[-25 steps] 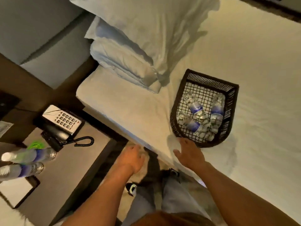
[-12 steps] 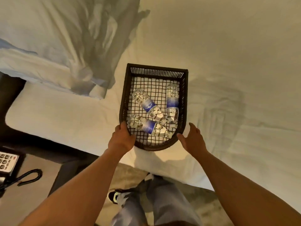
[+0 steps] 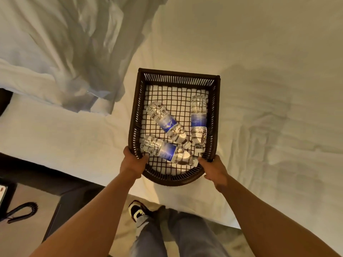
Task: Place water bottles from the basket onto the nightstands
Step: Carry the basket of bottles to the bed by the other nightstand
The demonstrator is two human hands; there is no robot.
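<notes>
On the white bed, close to its near edge, sits a dark woven basket with its long axis running away from the person and its rounded end nearest them. Left hand is wrapped around the near-left rim, thumb inside; right hand is curled over the near-right rim. Three water bottles lie flat inside: the nearest bottle lies crosswise, cap toward the right; the middle bottle runs diagonally, cap toward the near right; the right bottle lies lengthwise along the right wall, cap toward the person. Rumpled pillows lie at the left
</notes>
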